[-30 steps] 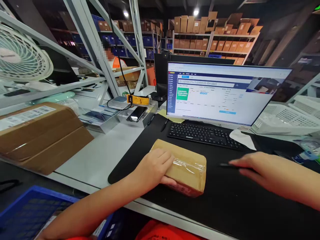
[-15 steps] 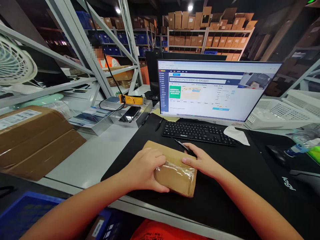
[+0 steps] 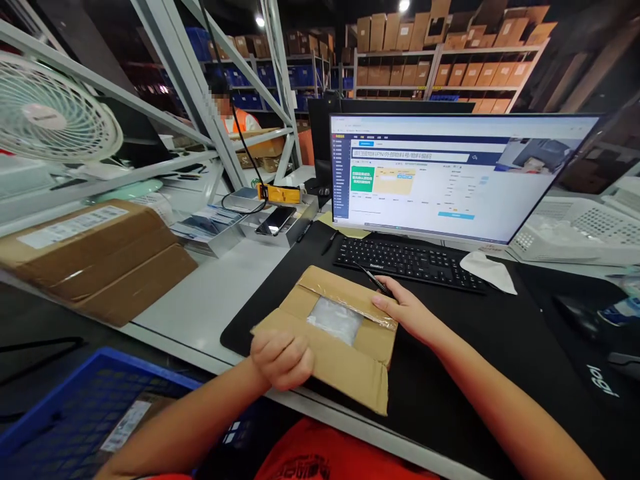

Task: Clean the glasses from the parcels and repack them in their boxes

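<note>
A small cardboard box [image 3: 325, 360] lies tilted on the black desk mat, its near flap folded out towards me. Clear plastic wrapping [image 3: 335, 320] shows through the opening; what is inside it I cannot make out. My left hand [image 3: 283, 359] is closed around the left end of the lifted flap. At the box's far right edge, my right hand [image 3: 397, 305] presses its thumb on the taped far flap. Its fingers are also wrapped round a slim black utility knife [image 3: 379, 283], the thin tip pointing away to the left.
Beyond the box stand a keyboard [image 3: 410, 265] and a lit monitor [image 3: 425, 180]. A crumpled tissue [image 3: 487, 272] and a mouse [image 3: 580, 317] lie right. To the left are a larger carton [image 3: 100, 253], a phone [image 3: 276, 220] and a fan [image 3: 55, 113]; a blue crate [image 3: 95, 393] sits below.
The near flap has been pulled open towards me, exposing the plastic inside. My left hand has moved from the box's top to the flap. The view has turned slightly left.
</note>
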`<state>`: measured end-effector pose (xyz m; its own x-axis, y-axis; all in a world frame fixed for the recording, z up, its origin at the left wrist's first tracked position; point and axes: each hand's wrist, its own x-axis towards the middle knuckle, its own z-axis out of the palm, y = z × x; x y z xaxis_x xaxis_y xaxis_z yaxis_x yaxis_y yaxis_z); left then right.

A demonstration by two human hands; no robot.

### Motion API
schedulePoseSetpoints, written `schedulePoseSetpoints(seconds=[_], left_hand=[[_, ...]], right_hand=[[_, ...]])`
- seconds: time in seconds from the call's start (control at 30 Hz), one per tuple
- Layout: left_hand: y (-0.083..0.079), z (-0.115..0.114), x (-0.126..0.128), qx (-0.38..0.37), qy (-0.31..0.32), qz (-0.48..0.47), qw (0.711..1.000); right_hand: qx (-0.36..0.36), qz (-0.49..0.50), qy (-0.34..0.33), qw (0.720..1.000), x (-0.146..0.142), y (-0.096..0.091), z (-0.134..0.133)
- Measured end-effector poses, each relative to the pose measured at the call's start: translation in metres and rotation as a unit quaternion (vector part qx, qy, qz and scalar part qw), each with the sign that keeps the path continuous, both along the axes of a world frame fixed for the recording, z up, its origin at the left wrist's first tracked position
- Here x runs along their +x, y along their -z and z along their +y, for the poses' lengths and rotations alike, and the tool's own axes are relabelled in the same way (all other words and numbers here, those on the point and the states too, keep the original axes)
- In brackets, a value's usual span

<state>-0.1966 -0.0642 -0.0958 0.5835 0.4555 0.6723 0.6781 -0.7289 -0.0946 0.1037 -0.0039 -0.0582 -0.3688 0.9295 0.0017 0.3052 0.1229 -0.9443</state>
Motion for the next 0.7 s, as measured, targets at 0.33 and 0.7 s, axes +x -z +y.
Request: schedulePoseSetpoints(seconds=[0.33,0.7], left_hand=[[-0.059,-0.017,0.032,-0.083,0.001,0.060,0.995],[-0.109,0.081,0.059,-0.229,0.051,0.249,0.940]], right_hand=[[0.047,-0.041,0.022,0.998,-0.001,0.003,0.002],[0.178,-0.278,-0.150,0.932,0.086,-0.088,-0.049]])
